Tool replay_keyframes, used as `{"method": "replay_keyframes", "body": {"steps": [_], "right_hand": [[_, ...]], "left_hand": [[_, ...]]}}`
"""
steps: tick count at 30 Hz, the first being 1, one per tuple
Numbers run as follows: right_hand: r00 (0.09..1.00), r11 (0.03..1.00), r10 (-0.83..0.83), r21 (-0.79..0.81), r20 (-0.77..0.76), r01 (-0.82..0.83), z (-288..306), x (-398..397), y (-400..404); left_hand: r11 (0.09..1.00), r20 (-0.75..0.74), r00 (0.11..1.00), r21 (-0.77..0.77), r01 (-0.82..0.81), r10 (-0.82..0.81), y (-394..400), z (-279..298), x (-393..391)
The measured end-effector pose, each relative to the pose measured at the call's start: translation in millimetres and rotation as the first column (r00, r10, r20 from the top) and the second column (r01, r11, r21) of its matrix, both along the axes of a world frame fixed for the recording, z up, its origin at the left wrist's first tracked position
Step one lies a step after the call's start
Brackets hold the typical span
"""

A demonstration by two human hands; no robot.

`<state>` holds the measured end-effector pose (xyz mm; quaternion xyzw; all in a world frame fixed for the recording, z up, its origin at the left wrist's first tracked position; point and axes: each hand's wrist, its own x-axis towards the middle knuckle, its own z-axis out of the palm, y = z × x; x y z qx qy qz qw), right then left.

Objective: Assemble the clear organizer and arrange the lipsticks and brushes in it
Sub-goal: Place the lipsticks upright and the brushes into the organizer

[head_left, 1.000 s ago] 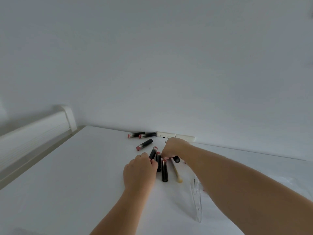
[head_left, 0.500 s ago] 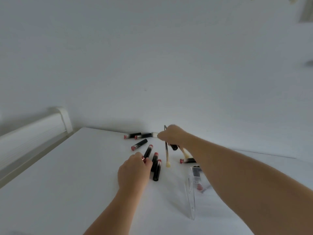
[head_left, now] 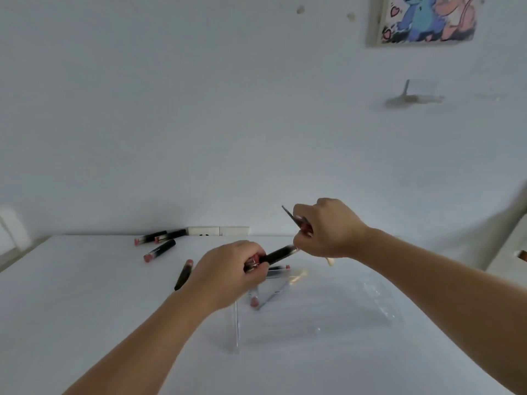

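My left hand (head_left: 228, 270) grips black lipsticks (head_left: 278, 255) with pink ends, held above the white table (head_left: 85, 323). My right hand (head_left: 328, 228) is raised to the right of it and clasps thin brushes (head_left: 291, 216); a cream brush tip (head_left: 330, 262) pokes out below the fist. The clear organizer (head_left: 285, 312) lies on the table beneath both hands, with a lipstick (head_left: 253, 299) seen through its panels. A loose lipstick (head_left: 183, 274) lies just left of my left hand. Three more lipsticks (head_left: 159, 249) rest farther back near the wall.
A white power strip (head_left: 218, 231) sits where the table meets the wall. A cartoon picture (head_left: 425, 18) hangs high on the right. A white rail (head_left: 11, 232) runs past the table's left edge.
My left hand has lifted off the table with lipsticks in its grip. My right hand has risen and shifted right with the brushes. The camera has tilted up and swung right.
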<state>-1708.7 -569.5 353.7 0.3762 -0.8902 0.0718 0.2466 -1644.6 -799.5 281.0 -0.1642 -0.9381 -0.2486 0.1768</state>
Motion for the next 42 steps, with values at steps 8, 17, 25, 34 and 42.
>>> {"method": "replay_keyframes", "body": {"steps": [8,17,25,34,42], "right_hand": [[0.989,0.986,0.144,0.087,-0.021,-0.142,-50,0,25],[0.982,0.98,0.182,0.072,0.045,-0.185,-74,-6,36],[0.963,0.938,0.269,0.229,-0.012,-0.26,-73,-22,36],[0.908,0.918,0.366,0.238,-0.206,-0.316,-71,-29,35],[0.938,0.904,0.337,0.305,-0.076,-0.3,-72,-34,31]], "left_hand": [[0.981,0.068,0.996,-0.182,0.064,-0.052,30,-7,-25],[0.985,0.093,0.984,-0.07,0.158,-0.151,34,-17,-38],[0.969,0.098,0.993,-0.23,0.09,-0.069,35,-17,-36],[0.897,0.127,0.991,-0.442,0.021,0.039,40,-17,-43],[0.902,0.161,0.987,-0.428,0.06,0.011,34,-14,-42]]}}
